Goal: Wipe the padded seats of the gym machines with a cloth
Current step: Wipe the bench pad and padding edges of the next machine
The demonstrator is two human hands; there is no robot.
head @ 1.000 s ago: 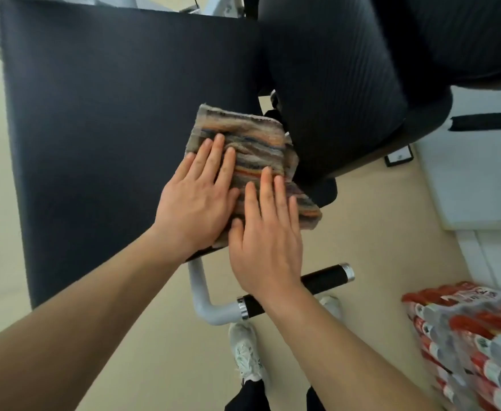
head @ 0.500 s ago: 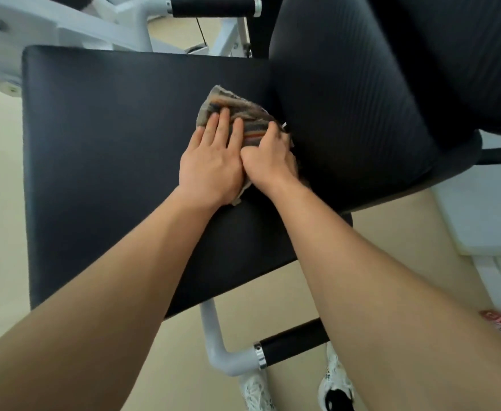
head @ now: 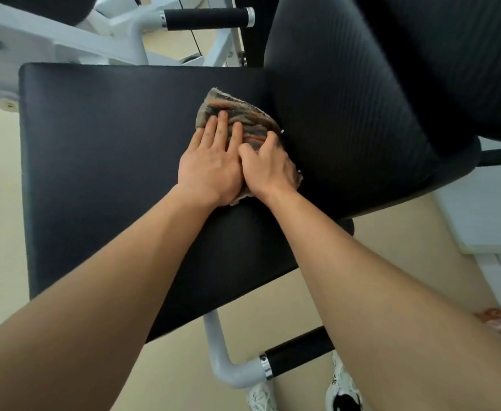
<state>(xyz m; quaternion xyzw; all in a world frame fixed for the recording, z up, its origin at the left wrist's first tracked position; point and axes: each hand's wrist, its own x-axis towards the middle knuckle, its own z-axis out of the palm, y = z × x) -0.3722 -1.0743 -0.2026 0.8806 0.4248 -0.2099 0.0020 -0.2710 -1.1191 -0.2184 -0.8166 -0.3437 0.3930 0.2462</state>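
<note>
Fingers (head: pixel 218 126) of the left hand (head: pixel 210 169) lay flat and spread on the striped cloth (head: pixel 237 120), while the right hand (head: pixel 268 167) curled over its edge, bunching it. Both barely moved from 0.5 s before, still at the seat's (head: pixel 109 161) far right, against the ribbed backrest pad (head: pixel 347 114). Smooth black vinyl, fuzzy woven rag.

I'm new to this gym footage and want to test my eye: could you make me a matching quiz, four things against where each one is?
Things:
1. cloth
2. left hand
3. upper handle
4. shoes

Places:
A. on the floor
B. above the seat's far edge
C. flat on the cloth
D. beside the ribbed backrest

Pairs: 1-D, 2-C, 3-B, 4-A
</note>
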